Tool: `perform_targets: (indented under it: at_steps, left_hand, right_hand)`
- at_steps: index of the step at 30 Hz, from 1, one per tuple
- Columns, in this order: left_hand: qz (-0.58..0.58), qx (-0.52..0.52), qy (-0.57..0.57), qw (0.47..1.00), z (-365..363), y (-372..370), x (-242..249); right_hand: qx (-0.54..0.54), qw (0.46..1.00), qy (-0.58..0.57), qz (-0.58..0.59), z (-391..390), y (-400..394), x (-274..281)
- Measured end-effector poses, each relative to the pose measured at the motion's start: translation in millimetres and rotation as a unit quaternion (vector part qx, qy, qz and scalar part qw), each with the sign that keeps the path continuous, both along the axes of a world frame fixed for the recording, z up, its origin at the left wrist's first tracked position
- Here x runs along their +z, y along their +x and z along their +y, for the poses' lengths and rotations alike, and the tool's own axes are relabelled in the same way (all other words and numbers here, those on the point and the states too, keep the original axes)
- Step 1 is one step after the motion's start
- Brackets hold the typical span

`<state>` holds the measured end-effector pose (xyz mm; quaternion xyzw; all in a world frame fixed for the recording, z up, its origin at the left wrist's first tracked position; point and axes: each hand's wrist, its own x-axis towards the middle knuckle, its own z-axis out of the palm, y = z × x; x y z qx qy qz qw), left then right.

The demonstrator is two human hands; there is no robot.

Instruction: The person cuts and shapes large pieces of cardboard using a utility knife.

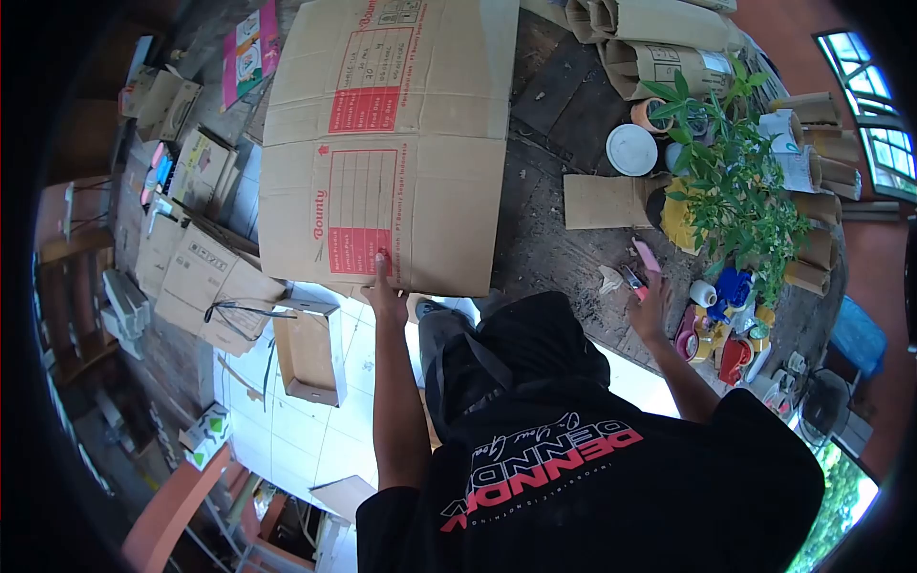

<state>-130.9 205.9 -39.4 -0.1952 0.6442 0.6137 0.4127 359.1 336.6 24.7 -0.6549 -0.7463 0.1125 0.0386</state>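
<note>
A large flattened cardboard sheet point(449, 201) with red printing lies across the table and reaches over its near edge. My left hand point(385, 300) is closed on the near edge of this sheet, thumb on top and fingers hidden underneath. To the right, my right hand point(650, 307) is low over the dark table point(554, 258), its fingers closed round a small red tool point(632, 281). A pink object point(646, 254) lies just beyond the fingers, and a crumpled pale scrap point(610, 279) is to their left.
Beyond my right hand are a small cardboard piece point(604, 202), a round white lid point(631, 150), a leafy plant point(731, 181) and a blue item point(731, 288) among several containers. Folded cartons point(215, 286) and an open box point(308, 351) are at the left, above a tiled floor.
</note>
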Motion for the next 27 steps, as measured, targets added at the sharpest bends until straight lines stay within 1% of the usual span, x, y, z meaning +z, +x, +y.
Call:
perform_targets:
  at_steps: [1, 3, 5, 7, 8, 10, 13, 14, 16, 18, 20, 22, 23, 24, 25, 26, 27]
  left_hand:
    - [-0.002, -0.002, 0.019, 1.000, 0.4, 0.6, -6.6]
    - [0.006, -0.011, -0.004, 1.000, -0.4, 0.8, -18.3]
    - [0.011, -0.006, -0.025, 1.000, 0.5, 6.2, -17.8]
    - [0.015, 0.007, -0.044, 0.999, 3.3, 7.8, -6.4]
    - [0.015, 0.000, -0.039, 0.999, 2.5, 7.3, -6.1]
    - [0.016, -0.012, -0.027, 0.999, -1.4, 3.9, -10.7]
    - [0.024, -0.010, -0.036, 0.999, 4.3, 5.4, 4.7]
    - [0.030, -0.009, -0.037, 0.999, 6.9, 6.6, 11.4]
    - [0.041, -0.008, -0.040, 0.998, 8.8, 9.1, 20.4]
    - [0.064, -0.002, -0.079, 0.995, 8.0, 9.4, 16.4]
    - [0.092, -0.002, -0.115, 0.989, 6.5, 10.5, 9.6]
    - [0.127, -0.008, -0.148, 0.981, 4.9, 6.5, 5.2]
    - [0.161, -0.024, -0.198, 0.967, 4.9, 4.5, 5.0]
    - [0.194, -0.038, -0.247, 0.949, 5.1, 2.3, 6.0]
    - [0.226, -0.050, -0.296, 0.927, 5.0, 0.0, 6.9]
    - [0.260, -0.075, -0.316, 0.909, 4.3, -2.2, 7.8]
    - [0.294, -0.100, -0.336, 0.889, 4.3, -3.3, 12.4]
  right_hand:
    - [-0.030, 0.998, -0.001, -0.050, -1.2, 17.0, -3.6]
    - [-0.019, 0.999, 0.021, 0.042, 7.9, 47.8, -18.1]
    - [-0.029, 0.986, 0.022, 0.160, 19.4, 57.2, -29.3]
    - [-0.067, 0.951, 0.002, 0.303, 32.6, 50.6, -35.1]
    - [-0.049, 0.965, -0.010, 0.256, 37.2, 47.6, -31.6]
    - [-0.011, 0.986, -0.033, 0.162, 50.0, 26.9, -2.3]
    - [0.012, 0.971, -0.118, 0.210, 63.9, 12.9, 6.2]
    - [0.059, 0.974, -0.048, 0.213, 68.9, 6.0, 8.3]
    - [0.150, 0.961, 0.090, 0.214, 80.2, -30.0, 26.2]
    - [0.157, 0.949, 0.149, 0.229, 105.9, -56.2, 21.8]
    - [0.065, 0.969, 0.058, 0.231, 131.4, -83.4, 21.2]
    - [-0.014, 0.969, 0.063, 0.238, 153.6, -95.4, -2.5]
    - [-0.052, 0.967, 0.065, 0.242, 162.4, -100.2, -23.1]
    - [0.002, 0.973, 0.226, 0.056, 166.6, -108.8, -29.9]
    - [-0.028, 0.986, 0.126, 0.108, 165.4, -107.8, -30.7]
    - [-0.057, 0.986, 0.023, 0.157, 159.8, -102.1, -28.8]
    - [-0.068, 0.981, -0.061, 0.171, 149.5, -106.5, -8.8]
